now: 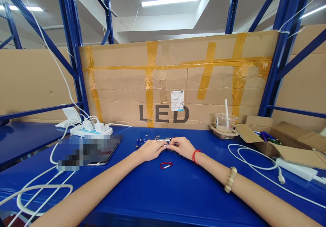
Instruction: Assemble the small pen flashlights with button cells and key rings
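Note:
Both my hands meet at the middle of the blue table (163,193). My left hand (150,150) and my right hand (182,147) have their fingers closed on a small silver metal piece (166,145) held between them. Just behind the fingers lie several tiny round metal parts (156,138) and a small blue cylinder (137,143). A red carabiner clip (166,165) lies on the table just in front of my hands. A red string is tied round my right wrist and a bead bracelet sits further up that forearm.
A white power strip (91,129) with chargers and white cables (38,189) sits at the left, by a tablet (102,157). At the right are a plastic cup with a straw (225,122), an open cardboard box (280,142) and a white cable (254,162). A taped cardboard wall (178,81) closes the back.

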The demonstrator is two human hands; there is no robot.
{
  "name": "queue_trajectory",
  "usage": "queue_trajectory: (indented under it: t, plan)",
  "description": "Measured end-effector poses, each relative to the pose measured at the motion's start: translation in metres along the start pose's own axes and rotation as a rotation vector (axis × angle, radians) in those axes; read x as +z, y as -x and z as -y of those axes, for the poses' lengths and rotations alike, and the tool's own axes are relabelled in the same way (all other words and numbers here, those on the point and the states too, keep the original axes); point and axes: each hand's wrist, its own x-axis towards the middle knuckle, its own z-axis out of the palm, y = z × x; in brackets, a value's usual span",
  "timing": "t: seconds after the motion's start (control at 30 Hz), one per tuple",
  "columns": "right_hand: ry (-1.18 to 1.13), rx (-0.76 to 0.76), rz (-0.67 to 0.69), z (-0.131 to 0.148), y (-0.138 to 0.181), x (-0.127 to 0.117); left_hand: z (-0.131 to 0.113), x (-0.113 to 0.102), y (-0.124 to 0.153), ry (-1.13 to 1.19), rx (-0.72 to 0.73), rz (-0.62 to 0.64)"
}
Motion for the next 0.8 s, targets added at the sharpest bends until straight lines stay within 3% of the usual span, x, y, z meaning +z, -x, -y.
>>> queue_trajectory:
  t: [0.8]
  plan:
    - [0.003,0.017,0.031,0.0009,0.0006,-0.0004,-0.0027,-0.0031,0.0008,-0.004,0.015,0.003]
